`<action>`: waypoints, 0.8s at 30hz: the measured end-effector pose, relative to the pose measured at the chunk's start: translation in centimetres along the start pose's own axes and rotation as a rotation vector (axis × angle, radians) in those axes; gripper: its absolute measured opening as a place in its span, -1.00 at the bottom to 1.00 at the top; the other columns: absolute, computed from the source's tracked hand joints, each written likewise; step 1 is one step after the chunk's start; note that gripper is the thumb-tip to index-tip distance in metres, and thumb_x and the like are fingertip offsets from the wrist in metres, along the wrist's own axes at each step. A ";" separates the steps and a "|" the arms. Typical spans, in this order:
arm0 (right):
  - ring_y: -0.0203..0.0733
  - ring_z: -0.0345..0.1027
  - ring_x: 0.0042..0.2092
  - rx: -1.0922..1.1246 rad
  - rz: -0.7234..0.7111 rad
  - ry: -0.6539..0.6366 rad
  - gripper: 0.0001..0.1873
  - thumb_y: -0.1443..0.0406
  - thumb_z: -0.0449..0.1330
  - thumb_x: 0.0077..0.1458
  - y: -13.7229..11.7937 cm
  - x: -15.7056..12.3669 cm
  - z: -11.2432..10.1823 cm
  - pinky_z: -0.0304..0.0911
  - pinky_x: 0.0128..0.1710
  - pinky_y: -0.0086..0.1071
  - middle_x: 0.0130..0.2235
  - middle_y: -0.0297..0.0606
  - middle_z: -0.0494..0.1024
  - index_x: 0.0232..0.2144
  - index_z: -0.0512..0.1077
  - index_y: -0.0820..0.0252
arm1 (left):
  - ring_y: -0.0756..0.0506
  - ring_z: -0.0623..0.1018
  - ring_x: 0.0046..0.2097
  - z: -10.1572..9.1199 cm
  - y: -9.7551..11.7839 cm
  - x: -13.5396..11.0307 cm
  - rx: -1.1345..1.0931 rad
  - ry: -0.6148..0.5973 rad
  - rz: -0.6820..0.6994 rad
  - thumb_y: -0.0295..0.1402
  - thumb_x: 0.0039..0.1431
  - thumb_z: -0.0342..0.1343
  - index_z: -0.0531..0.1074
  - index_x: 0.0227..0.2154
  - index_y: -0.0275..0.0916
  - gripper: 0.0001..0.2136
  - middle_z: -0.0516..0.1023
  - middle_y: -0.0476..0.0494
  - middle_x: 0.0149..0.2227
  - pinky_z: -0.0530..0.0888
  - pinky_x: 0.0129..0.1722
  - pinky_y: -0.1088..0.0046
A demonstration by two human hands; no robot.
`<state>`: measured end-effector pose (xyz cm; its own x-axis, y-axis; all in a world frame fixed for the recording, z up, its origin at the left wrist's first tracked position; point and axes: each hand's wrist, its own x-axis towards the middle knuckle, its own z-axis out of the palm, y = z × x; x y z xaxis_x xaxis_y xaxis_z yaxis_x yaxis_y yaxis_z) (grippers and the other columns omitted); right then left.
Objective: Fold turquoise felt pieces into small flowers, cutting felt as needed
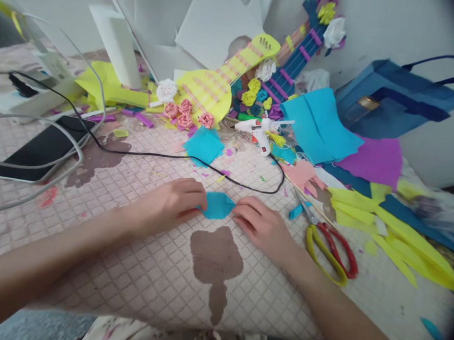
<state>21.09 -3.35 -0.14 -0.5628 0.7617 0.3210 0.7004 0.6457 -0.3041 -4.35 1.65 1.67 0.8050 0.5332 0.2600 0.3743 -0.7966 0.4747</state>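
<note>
A small piece of blue crepe paper (217, 206) with folded-looking edges lies on the table between my hands. My left hand (184, 201) grips its left end, thumb and fingers pressed together. At the right corner my right hand (257, 218) pinches the paper, the fingers bent inward. Just beyond the hands lie more blue paper squares (204, 146). A white glue gun (257, 129) rests behind, its black cord (181, 157) looping across the table. To the right of my right hand are scissors (328, 248) with red and yellow handles.
Paper ukuleles in yellow (212, 89) and dark blue (291, 66), with paper flowers, lean at the back. A phone (39, 148) and a power strip (35, 94) with cables lie left. Yellow paper strips (400, 237), purple paper (373, 163) and a blue bag (396, 101) are right.
</note>
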 end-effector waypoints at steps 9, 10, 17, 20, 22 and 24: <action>-0.26 0.42 -0.28 -0.304 -0.236 -0.032 -0.69 0.47 -0.08 0.24 0.0 1.2 0.3 0.25 -0.45 -0.43 -0.19 -0.16 0.54 -0.27 0.46 0.24 | -0.10 0.45 -0.14 0.8 -1.0 -0.5 0.126 -0.028 0.141 -0.45 0.31 -0.08 0.41 -0.25 -0.27 -0.84 0.50 -0.16 -0.21 0.37 -0.08 0.33; -0.27 0.41 -0.28 -0.301 -0.234 -0.027 -0.70 0.47 -0.07 0.24 0.1 1.2 0.5 0.25 -0.45 -0.43 -0.19 -0.17 0.54 -0.27 0.46 0.24 | -0.09 0.45 -0.14 0.9 -1.1 -0.6 0.096 -0.015 0.124 -0.45 0.30 -0.07 0.41 -0.25 -0.26 -0.85 0.50 -0.16 -0.20 0.37 -0.07 0.34; -0.24 0.39 -0.23 -0.008 -0.013 -0.023 -0.83 0.40 -0.01 0.22 0.1 1.6 1.0 0.25 -0.36 -0.41 -0.21 -0.20 0.49 -0.29 0.39 0.19 | -0.09 0.46 -0.14 1.3 -1.1 -0.8 0.071 0.072 0.066 -0.44 0.21 0.06 0.41 -0.23 -0.24 -0.90 0.49 -0.14 -0.17 0.38 -0.09 0.34; -0.24 0.37 -0.23 0.178 0.074 -0.004 -0.85 0.43 0.00 0.18 0.0 1.8 0.8 0.26 -0.30 -0.39 -0.26 -0.23 0.46 -0.30 0.35 0.15 | -0.11 0.45 -0.13 1.4 -0.6 -0.7 0.177 0.116 0.089 -0.44 0.20 0.07 0.39 -0.27 -0.25 -0.94 0.49 -0.16 -0.16 0.36 -0.11 0.31; -0.24 0.35 -0.25 0.240 0.101 0.009 -0.85 0.45 0.01 0.15 -0.1 1.8 0.7 0.26 -0.30 -0.39 -0.26 -0.25 0.44 -0.31 0.33 0.15 | -0.11 0.44 -0.13 1.5 -0.4 -0.7 0.247 0.128 0.120 -0.45 0.24 0.03 0.38 -0.27 -0.25 -0.94 0.50 -0.17 -0.16 0.34 -0.11 0.31; -0.25 0.35 -0.25 0.261 0.115 0.006 -0.85 0.46 0.02 0.14 -0.1 1.8 0.7 0.25 -0.29 -0.39 -0.26 -0.26 0.43 -0.31 0.33 0.14 | -0.11 0.44 -0.14 1.7 -0.3 -0.8 0.297 0.125 0.144 -0.48 0.27 -0.02 0.37 -0.25 -0.26 -0.91 0.50 -0.16 -0.19 0.31 -0.09 0.29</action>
<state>19.72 -2.05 -0.18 -0.4830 0.8309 0.2762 0.6222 0.5476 -0.5595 -4.30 1.02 -0.12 0.8036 0.4258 0.4158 0.3936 -0.9043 0.1654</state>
